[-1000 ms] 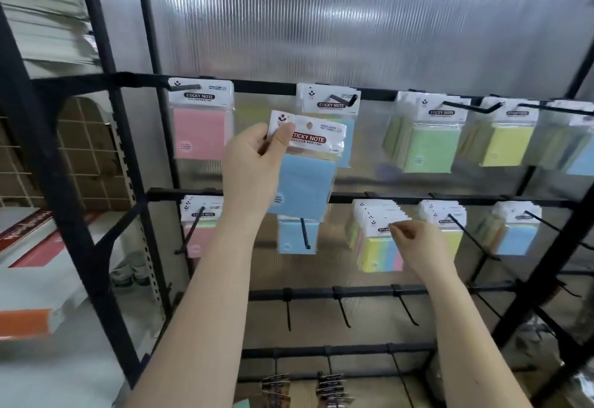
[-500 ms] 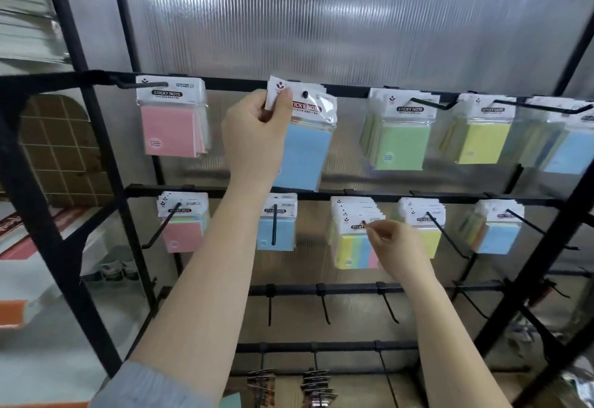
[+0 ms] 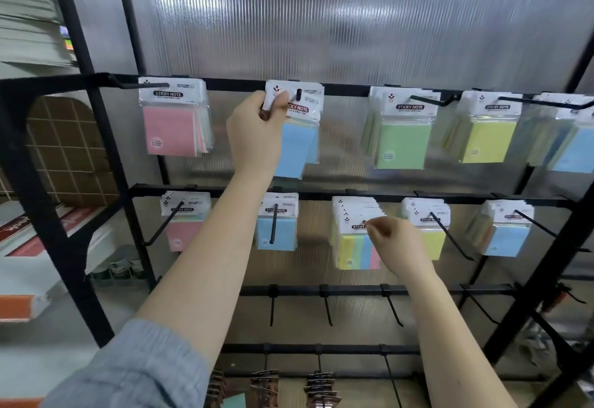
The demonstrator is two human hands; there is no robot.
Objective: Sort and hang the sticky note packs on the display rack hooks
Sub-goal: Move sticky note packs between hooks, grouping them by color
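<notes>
left hand (image 3: 254, 131) pinches blue sticky note pack (image 3: 297, 137) – white header on hook (image 3: 298, 95)

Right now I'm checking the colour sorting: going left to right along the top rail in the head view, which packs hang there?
Pink packs → blue pack held at its header by the left hand → green packs → yellow packs → blue packs at the right edge.

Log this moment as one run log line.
left hand: threading blue pack onto top-row hook | right hand: pinching multicolor packs
</notes>
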